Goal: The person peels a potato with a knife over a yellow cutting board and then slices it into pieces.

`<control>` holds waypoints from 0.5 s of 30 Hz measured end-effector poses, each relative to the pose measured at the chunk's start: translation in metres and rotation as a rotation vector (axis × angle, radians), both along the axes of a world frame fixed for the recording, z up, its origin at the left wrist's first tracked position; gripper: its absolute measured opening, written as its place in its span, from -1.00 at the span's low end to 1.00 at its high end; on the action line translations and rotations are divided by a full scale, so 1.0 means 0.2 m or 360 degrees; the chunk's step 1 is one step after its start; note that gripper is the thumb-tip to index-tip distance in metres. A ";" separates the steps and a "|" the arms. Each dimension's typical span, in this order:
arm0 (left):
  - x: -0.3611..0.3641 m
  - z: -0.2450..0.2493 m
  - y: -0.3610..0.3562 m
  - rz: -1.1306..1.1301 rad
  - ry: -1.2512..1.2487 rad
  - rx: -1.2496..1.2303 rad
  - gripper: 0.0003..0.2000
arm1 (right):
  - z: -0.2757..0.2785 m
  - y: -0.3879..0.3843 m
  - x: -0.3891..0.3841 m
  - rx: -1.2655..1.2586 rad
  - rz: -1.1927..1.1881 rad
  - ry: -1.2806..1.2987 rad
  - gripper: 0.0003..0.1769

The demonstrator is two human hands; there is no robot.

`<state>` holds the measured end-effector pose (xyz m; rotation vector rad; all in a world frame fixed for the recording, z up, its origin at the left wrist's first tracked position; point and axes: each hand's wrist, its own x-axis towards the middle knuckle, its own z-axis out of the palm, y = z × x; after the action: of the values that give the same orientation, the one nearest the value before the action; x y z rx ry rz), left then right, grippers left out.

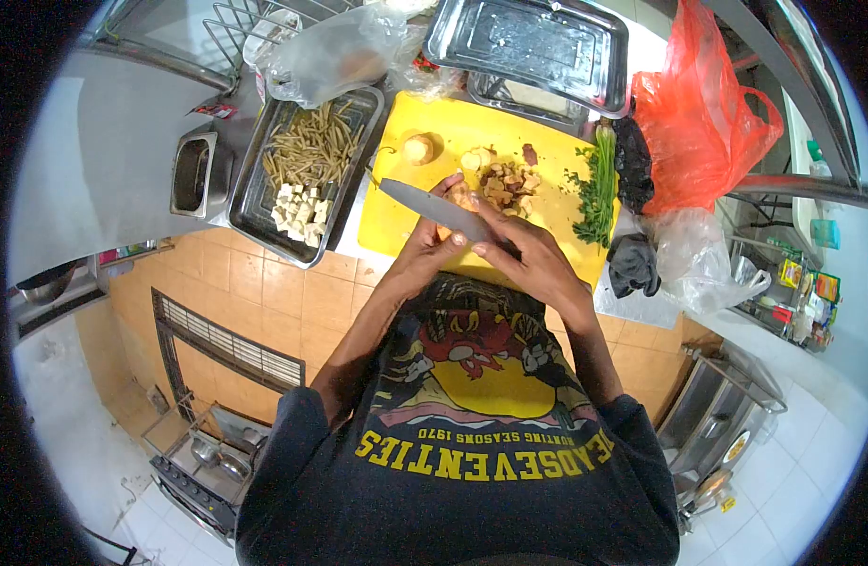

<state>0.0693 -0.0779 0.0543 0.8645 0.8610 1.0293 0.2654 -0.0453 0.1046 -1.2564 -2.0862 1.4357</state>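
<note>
Step — piece (460, 198) judged mid-trim over board (453, 123) | left hand (420, 255) clasped on piece, right hand (533, 259) gripped on knife (425, 203) | next — blade to be guided shallow, fingers kept clear.

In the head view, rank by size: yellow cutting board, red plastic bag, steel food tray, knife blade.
1. Yellow plastic cutting board
2. Red plastic bag and rectangular steel tray: too alike to rank
3. Grey metal knife blade, smallest

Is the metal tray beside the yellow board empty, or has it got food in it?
It has food in it. The metal tray holds a pile of cut green beans and some white cubes.
</note>
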 end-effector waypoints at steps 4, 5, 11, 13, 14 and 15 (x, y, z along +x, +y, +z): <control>0.01 0.05 0.01 -0.0017 -0.0039 0.0002 -0.20 | 0.03 0.01 0.00 -0.0043 -0.0002 -0.0101 -0.31; 0.01 0.03 0.02 -0.0025 -0.0040 0.0032 -0.19 | 0.02 0.01 0.01 -0.0007 0.0003 -0.0081 -0.31; 0.02 0.00 0.00 -0.0012 0.0040 0.0030 -0.23 | 0.04 -0.01 0.01 0.0036 -0.0010 -0.0109 -0.35; 0.02 -0.01 -0.01 0.0021 0.0096 0.0038 -0.24 | 0.05 0.00 0.00 0.0079 -0.0032 -0.0145 -0.37; 0.03 0.00 -0.01 0.0026 0.0127 0.0054 -0.27 | 0.06 0.00 -0.01 0.0069 -0.0033 -0.0165 -0.39; 0.03 0.01 -0.01 0.0029 0.0156 0.0070 -0.30 | 0.06 0.01 -0.01 0.0059 -0.0036 -0.0187 -0.41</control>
<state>0.0757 -0.0805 0.0555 0.9521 0.9334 1.0316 0.2644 -0.0437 0.1176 -1.3763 -2.1559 1.3375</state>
